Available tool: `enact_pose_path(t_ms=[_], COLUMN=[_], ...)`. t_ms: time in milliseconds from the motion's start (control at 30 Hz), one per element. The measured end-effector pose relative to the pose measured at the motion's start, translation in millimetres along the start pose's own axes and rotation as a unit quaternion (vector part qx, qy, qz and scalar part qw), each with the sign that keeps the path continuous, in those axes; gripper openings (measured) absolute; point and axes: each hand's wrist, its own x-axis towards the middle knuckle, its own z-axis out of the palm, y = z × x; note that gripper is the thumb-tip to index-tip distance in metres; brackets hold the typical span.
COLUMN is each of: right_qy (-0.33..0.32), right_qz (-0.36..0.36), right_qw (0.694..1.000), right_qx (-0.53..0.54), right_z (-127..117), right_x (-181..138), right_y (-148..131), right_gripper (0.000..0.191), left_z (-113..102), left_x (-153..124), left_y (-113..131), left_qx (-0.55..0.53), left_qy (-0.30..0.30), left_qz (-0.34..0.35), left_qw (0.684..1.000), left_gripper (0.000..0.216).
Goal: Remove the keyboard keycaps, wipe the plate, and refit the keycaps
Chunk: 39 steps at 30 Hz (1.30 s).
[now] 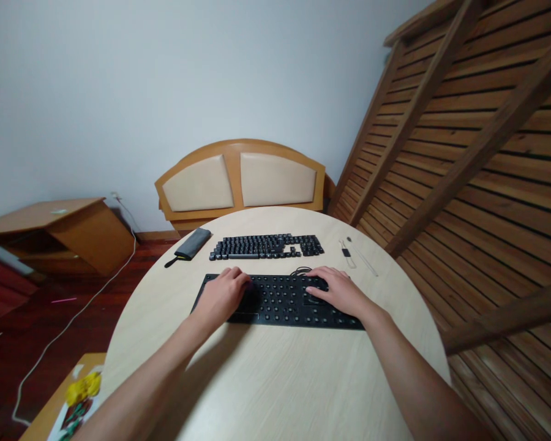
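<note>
A black keyboard [280, 300] with its keycaps off lies on the round table [284, 380], rows of bare switches showing. Over its left part my left hand [224, 294] is closed, fingertips pointing down at the switches; what it pinches, if anything, is hidden, though a small dark pinkish spot shows by the fingers. My right hand [335, 288] lies on the right part of the keyboard, thumb and fingers apart. Just behind, the loose black keycaps [252, 246] are laid out in keyboard order, with a gap right of the middle.
A grey pouch [193, 243] with a strap lies at the table's back left. A wire keycap puller [347, 253] and a thin brush [363, 257] lie at the right. The keyboard's coiled cable [300, 271] sits behind it. A wooden slatted panel [487, 184] leans close on the right.
</note>
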Motion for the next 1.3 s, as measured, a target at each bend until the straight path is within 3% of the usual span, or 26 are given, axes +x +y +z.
enact_pose_path(t_ms=[200,367,533,833,1300], right_qy=[0.001,0.003,0.007,0.006,-0.015], right_qz=[0.003,0.009,0.002,-0.001,-0.018], right_qw=[1.000,1.000,1.000,1.000,1.000], right_qx=[0.000,0.003,0.005,0.008,0.019], right_z=[-1.0,-1.1,0.6,2.2,-2.2], right_x=[-0.2,-1.3,-1.6,-0.8,-0.4], right_y=[-2.9,-5.1,-3.6,-1.6,-0.4], right_gripper=[0.031,0.031,0.031,0.032,0.033], left_z=[14.6,28.3,25.7,15.3,16.5], left_x=[36.9,44.3,38.6,30.4,13.1], left_y=[63.4,81.2,78.2,81.8,26.4], left_qx=[-0.071,-0.070,-0.044,0.009,-0.007], left_qy=[0.053,0.024,-0.004,-0.035,-0.076], left_qz=[0.127,0.183,0.206,0.158,0.085], left_qw=[0.988,0.980,0.978,0.987,0.993], left_gripper=[0.018,0.016,0.017,0.018,0.027])
